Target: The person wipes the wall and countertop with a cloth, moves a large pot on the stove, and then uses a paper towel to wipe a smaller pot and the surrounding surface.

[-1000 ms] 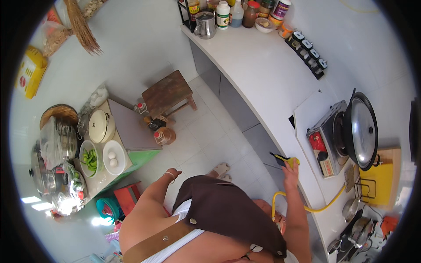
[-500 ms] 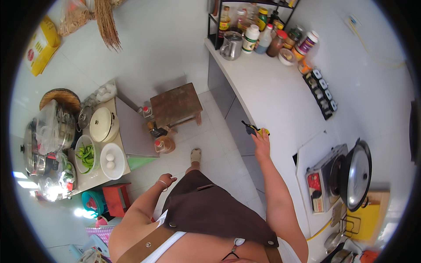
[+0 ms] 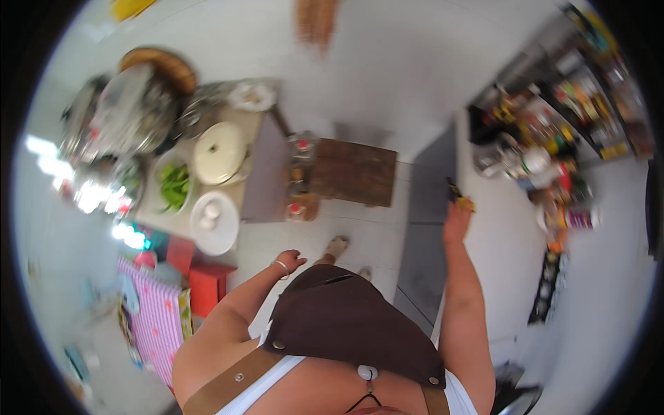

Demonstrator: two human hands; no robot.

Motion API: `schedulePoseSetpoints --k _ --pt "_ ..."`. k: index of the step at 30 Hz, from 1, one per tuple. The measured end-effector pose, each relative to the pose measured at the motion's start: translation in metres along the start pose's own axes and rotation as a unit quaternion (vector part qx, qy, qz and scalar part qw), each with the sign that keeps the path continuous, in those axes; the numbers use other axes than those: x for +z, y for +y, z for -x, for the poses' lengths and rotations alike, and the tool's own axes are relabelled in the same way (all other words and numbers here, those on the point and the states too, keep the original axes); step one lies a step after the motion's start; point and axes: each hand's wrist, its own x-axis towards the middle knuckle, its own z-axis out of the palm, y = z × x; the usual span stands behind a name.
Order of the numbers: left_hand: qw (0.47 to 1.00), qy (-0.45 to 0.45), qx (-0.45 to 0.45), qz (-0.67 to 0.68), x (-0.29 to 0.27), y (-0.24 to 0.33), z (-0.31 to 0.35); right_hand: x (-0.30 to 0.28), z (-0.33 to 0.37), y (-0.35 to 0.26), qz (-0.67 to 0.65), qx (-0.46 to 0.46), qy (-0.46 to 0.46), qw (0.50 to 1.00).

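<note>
My right hand (image 3: 457,220) is at the left edge of the white counter (image 3: 494,242), closed on a small black-and-yellow thing (image 3: 463,200). Blur hides its exact kind; a thin dark end sticks out past my fingers. My left hand (image 3: 292,261), a bracelet at its wrist, hangs free in front of the brown apron (image 3: 353,325). Its fingers are loosely bent and apart, with nothing in them. Nearest to it, on the left-hand table, stands a white bowl (image 3: 226,235) with two white eggs (image 3: 209,216).
A bowl of green peppers (image 3: 174,187) and a lidded cream pot (image 3: 220,153) stand on the left table. A wooden stool (image 3: 356,171) and several jugs (image 3: 299,211) are on the floor ahead. Bottles (image 3: 536,160) and a shelf rack (image 3: 588,104) crowd the counter's far end.
The view has turned and moved forward, so the stool and the bottles are nearer. My right hand, still holding the black-and-yellow thing, is farther along the counter edge. The stove has left the view.
</note>
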Motion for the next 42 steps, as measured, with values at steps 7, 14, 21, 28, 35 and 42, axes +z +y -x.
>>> schedulePoseSetpoints --k 7,14,21,28,35,42 --pt "0.973 0.107 -0.196 0.055 0.063 -0.063 0.095 0.009 -0.091 -0.016 0.099 -0.117 -0.109 0.982" --pt "0.933 0.079 -0.335 0.106 0.222 -0.154 0.231 0.056 -0.098 -0.021 0.216 -0.27 -0.292 0.892" --pt "0.933 0.125 -0.289 0.177 0.302 -0.16 0.28 0.119 -0.01 -0.091 -0.333 -0.009 -0.409 0.85" --pt "0.93 0.13 -0.282 0.198 0.35 -0.23 0.299 0.05 0.006 -0.349 -0.476 -0.082 -0.363 0.797" --pt "0.702 0.214 -0.418 0.535 0.301 -0.27 0.303 -0.011 -0.062 -0.437 -0.53 0.026 -0.275 0.801" --pt "0.81 0.203 -0.399 0.378 0.165 -0.283 0.28 -0.08 -0.115 -0.45 -0.652 0.114 -0.252 0.706"
